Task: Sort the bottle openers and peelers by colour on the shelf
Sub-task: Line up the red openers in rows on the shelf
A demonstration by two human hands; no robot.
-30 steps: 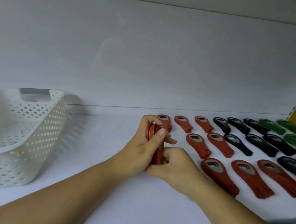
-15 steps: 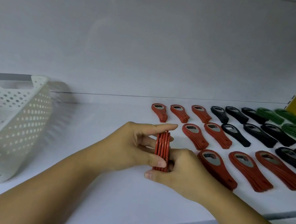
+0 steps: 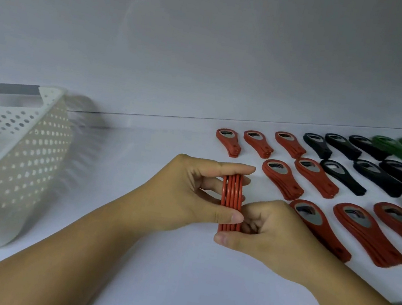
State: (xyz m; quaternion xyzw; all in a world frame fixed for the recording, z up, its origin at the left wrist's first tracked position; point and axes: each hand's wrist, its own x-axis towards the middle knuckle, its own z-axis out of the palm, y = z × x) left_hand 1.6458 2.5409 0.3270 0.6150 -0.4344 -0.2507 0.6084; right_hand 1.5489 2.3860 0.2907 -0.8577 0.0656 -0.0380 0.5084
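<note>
White shelf (image 3: 126, 258) carries a white perforated basket (image 3: 5, 162) at left, tilted. At right, stacks of bottle openers lie flat in rows by colour — red stacks (image 3: 282, 179) nearest the middle, black stacks (image 3: 378, 177) beyond them, green stacks (image 3: 388, 147) at the far right edge — each stack apart from its neighbours.

Left hand (image 3: 183, 196): clamped on the stack of red openers (image 3: 231, 204), index finger across its top edge, thumb pressed on its near side.
Right hand (image 3: 269, 230): just right of the stack, fingers (image 3: 249, 226) curled against it, thumb under its near end.
Forearms: both bare, converging at the stack.
</note>
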